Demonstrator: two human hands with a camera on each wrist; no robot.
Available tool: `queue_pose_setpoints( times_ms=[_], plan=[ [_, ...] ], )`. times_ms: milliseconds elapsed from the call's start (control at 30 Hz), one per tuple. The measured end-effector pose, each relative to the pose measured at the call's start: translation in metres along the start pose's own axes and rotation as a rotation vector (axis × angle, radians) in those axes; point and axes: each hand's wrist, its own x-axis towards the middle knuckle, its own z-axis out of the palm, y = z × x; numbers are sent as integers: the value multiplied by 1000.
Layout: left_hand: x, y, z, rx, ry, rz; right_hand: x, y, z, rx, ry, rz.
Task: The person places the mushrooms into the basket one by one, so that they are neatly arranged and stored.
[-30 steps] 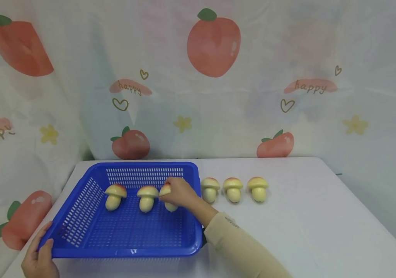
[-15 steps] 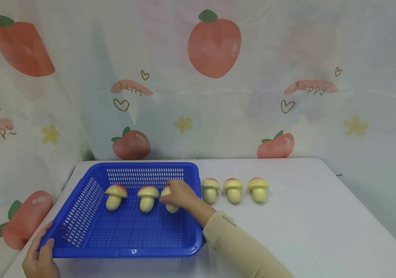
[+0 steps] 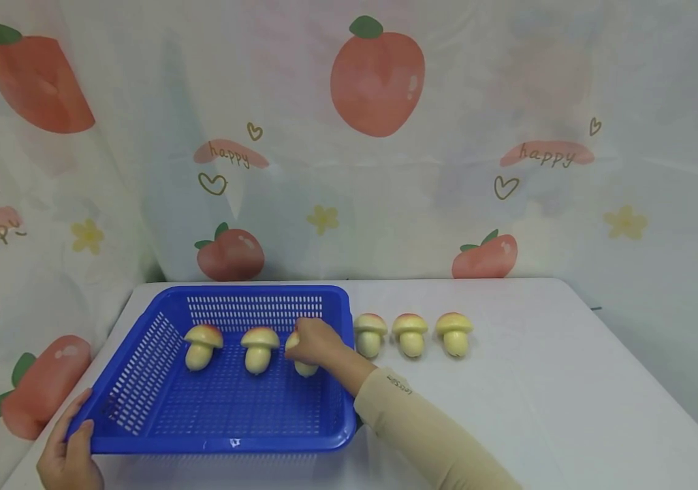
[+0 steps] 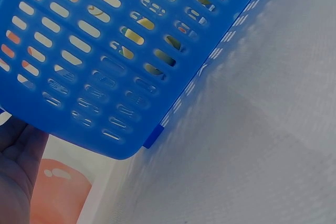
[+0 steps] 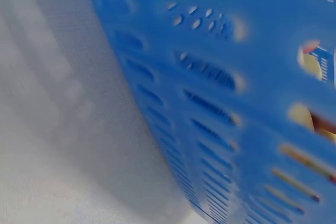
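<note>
A blue plastic basket (image 3: 220,446) with slotted walls stands on the table's left side. My left hand (image 3: 69,449) grips its near left corner, thumb over the rim and fingers along the outside; part of that hand (image 4: 21,166) shows below the basket wall in the left wrist view. Reaching over the right wall, my right hand (image 3: 319,344) holds a toy mushroom (image 3: 306,369) low inside the basket and covers much of its cap. To its left lie two more pale yellow mushrooms, a middle mushroom (image 3: 259,350) and a left mushroom (image 3: 203,347).
Outside the basket's right wall, three similar mushrooms (image 3: 410,335) stand in a row on the white table (image 3: 508,408). A fruit-printed curtain (image 3: 385,204) hangs behind the table and along its left side. The basket wall (image 5: 210,77) fills much of the right wrist view.
My right hand has shifted slightly right and toward me with the mushroom. The left hand and basket have stayed in place.
</note>
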Motion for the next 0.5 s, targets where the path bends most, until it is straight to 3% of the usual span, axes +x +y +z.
queue_pose_setpoints(
  times_ms=[200, 500],
  plan=[
    [-13, 22, 0, -42, -34, -10, 1, -1, 2, -70, -43, 56],
    [2, -4, 0, 19, 2, -1, 1, -3, 3, -127, -79, 70]
  ],
)
